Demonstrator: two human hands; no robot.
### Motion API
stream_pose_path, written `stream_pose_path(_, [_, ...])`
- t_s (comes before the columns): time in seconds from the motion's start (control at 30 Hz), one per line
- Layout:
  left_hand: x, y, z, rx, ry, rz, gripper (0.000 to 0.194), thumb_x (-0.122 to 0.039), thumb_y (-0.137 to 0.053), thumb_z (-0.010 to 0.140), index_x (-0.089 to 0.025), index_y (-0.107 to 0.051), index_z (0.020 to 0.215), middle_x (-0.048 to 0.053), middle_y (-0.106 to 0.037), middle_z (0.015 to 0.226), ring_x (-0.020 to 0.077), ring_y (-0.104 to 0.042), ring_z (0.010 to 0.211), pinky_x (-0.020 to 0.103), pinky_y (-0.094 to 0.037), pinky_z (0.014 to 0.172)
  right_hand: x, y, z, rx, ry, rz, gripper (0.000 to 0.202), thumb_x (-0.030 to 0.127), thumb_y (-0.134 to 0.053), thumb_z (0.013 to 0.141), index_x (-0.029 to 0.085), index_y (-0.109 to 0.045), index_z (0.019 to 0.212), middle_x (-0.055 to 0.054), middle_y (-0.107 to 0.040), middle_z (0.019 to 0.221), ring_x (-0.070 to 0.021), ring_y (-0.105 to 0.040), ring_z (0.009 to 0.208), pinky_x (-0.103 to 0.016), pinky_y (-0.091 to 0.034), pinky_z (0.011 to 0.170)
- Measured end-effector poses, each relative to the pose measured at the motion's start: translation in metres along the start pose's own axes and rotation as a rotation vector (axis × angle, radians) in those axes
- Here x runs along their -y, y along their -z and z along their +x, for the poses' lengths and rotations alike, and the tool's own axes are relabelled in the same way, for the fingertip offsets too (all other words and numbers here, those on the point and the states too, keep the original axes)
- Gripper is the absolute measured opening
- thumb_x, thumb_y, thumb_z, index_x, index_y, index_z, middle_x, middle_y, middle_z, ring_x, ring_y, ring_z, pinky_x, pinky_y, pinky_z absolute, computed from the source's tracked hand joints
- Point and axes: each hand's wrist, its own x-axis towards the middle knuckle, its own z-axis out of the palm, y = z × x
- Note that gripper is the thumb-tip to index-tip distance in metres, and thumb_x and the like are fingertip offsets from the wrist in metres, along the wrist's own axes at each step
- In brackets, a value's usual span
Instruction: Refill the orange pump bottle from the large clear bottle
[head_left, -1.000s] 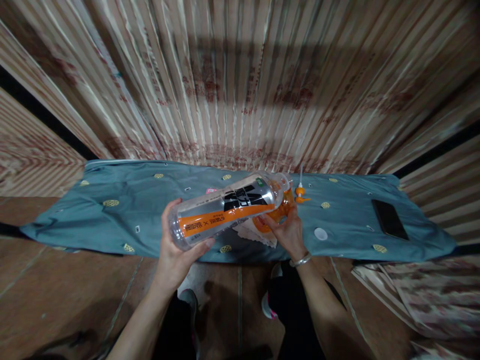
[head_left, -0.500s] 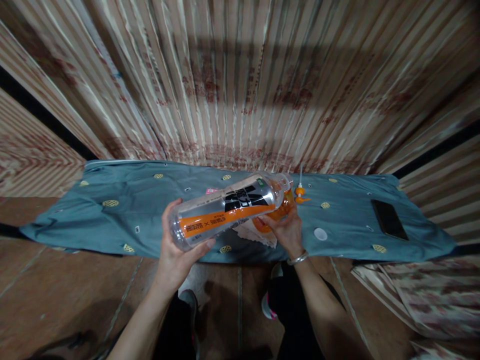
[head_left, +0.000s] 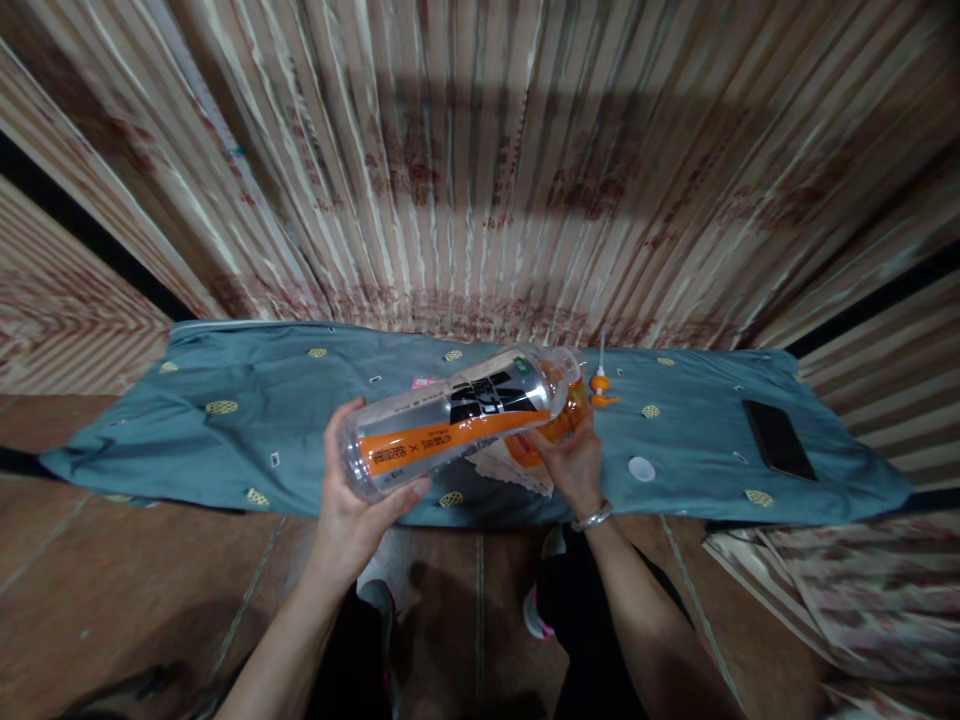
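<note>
My left hand (head_left: 352, 505) is wrapped round the base of a clear plastic bottle (head_left: 457, 415) with a silver, black and orange label. The bottle lies tilted, its neck up and to the right. My right hand (head_left: 574, 460), with a silver bangle at the wrist, grips an orange see-through bottle (head_left: 562, 422). That orange bottle is partly hidden behind the clear one, and the clear bottle's mouth is over its top. An orange pump head (head_left: 600, 388) with a pale tube lies just beyond my right hand. A whitish cloth or tissue (head_left: 510, 467) lies beneath the bottles.
A teal patterned cloth (head_left: 247, 440) covers the long table. On its right lie a black phone (head_left: 778, 440) and a white round disc (head_left: 641, 469). A small pink item (head_left: 422, 383) shows behind the clear bottle. Striped curtains (head_left: 480, 180) hang along the back.
Both hands and bottles hold almost the same pose. My right hand has shifted very slightly left; nothing was let go.
</note>
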Motion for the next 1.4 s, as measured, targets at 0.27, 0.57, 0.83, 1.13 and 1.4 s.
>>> stream_pose_path(0.27, [0.0027, 0.0027, -0.0001, 0.024, -0.006, 0.020, 0.110, -0.038, -0.104, 0.050, -0.031, -0.043, 0.141, 0.003, -0.068, 0.114, 0.0244, -0.075, 0.095, 0.039, -0.067, 0.082, 0.0012, -0.0005, 0.0001, 0.013, -0.008, 0.033, 0.069, 0.058, -0.083, 0.067, 0.021, -0.060, 0.120, -0.017, -0.080, 0.115, -0.0388, -0.074, 0.118, -0.053, -0.061, 0.098])
stream_pose_path(0.57, [0.0029, 0.0041, -0.0011, 0.031, -0.014, 0.030, 0.108, -0.035, -0.103, 0.052, -0.029, -0.044, 0.142, 0.003, -0.069, 0.115, 0.0255, -0.075, 0.100, 0.039, -0.067, 0.086, -0.0007, -0.0011, 0.0002, 0.007, -0.024, 0.028, 0.074, 0.062, -0.085, 0.065, 0.019, -0.061, 0.120, -0.018, -0.081, 0.112, -0.0394, -0.075, 0.116, -0.052, -0.061, 0.097])
stream_pose_path(0.83, [0.0050, 0.0054, 0.0001, 0.045, -0.012, 0.027, 0.108, -0.036, -0.103, 0.053, -0.031, -0.043, 0.143, 0.003, -0.069, 0.118, 0.0252, -0.076, 0.099, 0.039, -0.068, 0.086, 0.0009, -0.0006, -0.0014, 0.012, -0.002, 0.053, 0.077, 0.064, -0.084, 0.067, 0.019, -0.061, 0.124, -0.019, -0.081, 0.115, -0.0388, -0.076, 0.116, -0.051, -0.062, 0.094])
stream_pose_path(1.13, [0.0051, 0.0055, -0.0010, 0.039, -0.001, -0.008, 0.108, -0.032, -0.103, 0.053, -0.029, -0.044, 0.143, 0.004, -0.070, 0.119, 0.0251, -0.077, 0.098, 0.039, -0.069, 0.084, -0.0032, -0.0008, -0.0008, 0.017, 0.021, 0.047, 0.077, 0.064, -0.083, 0.068, 0.018, -0.059, 0.125, -0.021, -0.079, 0.121, -0.0388, -0.076, 0.115, -0.052, -0.063, 0.094])
stream_pose_path(1.4, [0.0075, 0.0045, -0.0049, 0.002, -0.006, -0.007, 0.108, -0.037, -0.103, 0.056, -0.030, -0.046, 0.147, 0.005, -0.069, 0.122, 0.0268, -0.076, 0.105, 0.042, -0.067, 0.093, -0.0019, 0.0013, -0.0004, 0.022, 0.034, 0.026, 0.078, 0.064, -0.083, 0.068, 0.019, -0.059, 0.126, -0.020, -0.078, 0.121, -0.0399, -0.074, 0.118, -0.052, -0.062, 0.095])
